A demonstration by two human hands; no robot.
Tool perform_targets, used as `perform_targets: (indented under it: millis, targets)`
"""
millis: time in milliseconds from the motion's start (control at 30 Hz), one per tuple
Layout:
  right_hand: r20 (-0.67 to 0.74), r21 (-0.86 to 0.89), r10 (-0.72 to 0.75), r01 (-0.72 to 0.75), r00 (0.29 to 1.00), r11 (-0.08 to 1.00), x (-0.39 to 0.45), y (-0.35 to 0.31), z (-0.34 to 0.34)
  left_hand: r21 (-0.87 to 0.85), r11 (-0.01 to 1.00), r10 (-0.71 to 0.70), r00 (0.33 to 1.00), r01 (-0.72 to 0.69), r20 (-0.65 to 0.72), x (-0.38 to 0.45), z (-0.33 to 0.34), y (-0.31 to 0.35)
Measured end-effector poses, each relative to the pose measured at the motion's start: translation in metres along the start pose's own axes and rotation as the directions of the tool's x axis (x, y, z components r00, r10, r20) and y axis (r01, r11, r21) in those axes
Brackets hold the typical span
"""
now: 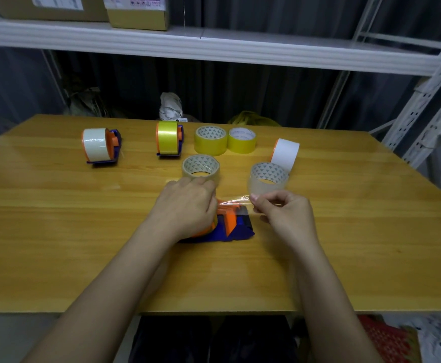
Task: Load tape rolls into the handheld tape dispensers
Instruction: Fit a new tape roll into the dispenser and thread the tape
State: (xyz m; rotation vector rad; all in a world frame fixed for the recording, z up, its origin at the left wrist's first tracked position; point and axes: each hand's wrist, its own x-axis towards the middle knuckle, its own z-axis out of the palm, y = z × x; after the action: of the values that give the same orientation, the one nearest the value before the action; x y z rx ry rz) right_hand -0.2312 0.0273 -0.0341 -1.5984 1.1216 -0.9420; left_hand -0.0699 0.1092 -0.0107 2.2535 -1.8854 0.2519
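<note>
A blue and orange tape dispenser (236,226) lies on the wooden table (57,231) in front of me. My left hand (188,205) covers its roll side and grips it, hiding the roll. My right hand (282,213) pinches the free end of a clear tape strip (233,200) pulled out over the dispenser's orange front. Two loaded dispensers stand further back: one with white tape (100,145) at the left, one with yellow tape (169,138) in the middle.
Loose rolls lie beyond my hands: two clear ones (200,167) (268,179), two yellow ones (210,140) (241,140) and a white one (285,153). A white metal shelf (214,45) with cardboard boxes runs overhead, and a rack upright (429,106) stands at the right.
</note>
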Motion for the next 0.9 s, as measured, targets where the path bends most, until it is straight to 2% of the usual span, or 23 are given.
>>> perform_targets:
  millis: [133, 400, 600, 900]
  targets:
    - [-0.039, -0.128, -0.078, 0.072, 0.996, 0.989, -0.001, 0.005, 0.007, -0.011, 1.000, -0.008, 1.000, 0.008, 0.002, 0.002, 0.002, -0.002]
    - [0.079, -0.367, -0.159, 0.177, 0.984, 0.913, -0.003, -0.001, 0.010, -0.033, 0.999, -0.013, 1.000, 0.012, -0.024, 0.001, 0.004, -0.006]
    - [0.108, -0.296, -0.078, 0.107, 0.991, 0.949, 0.000, 0.004, 0.006, -0.074, 0.997, 0.005, 0.998, -0.009, -0.057, -0.001, 0.005, -0.005]
    - [0.107, -0.201, -0.046, 0.067, 0.993, 0.977, 0.000, 0.005, 0.004, -0.202, 0.979, -0.032, 0.996, 0.015, -0.078, -0.005, 0.007, -0.010]
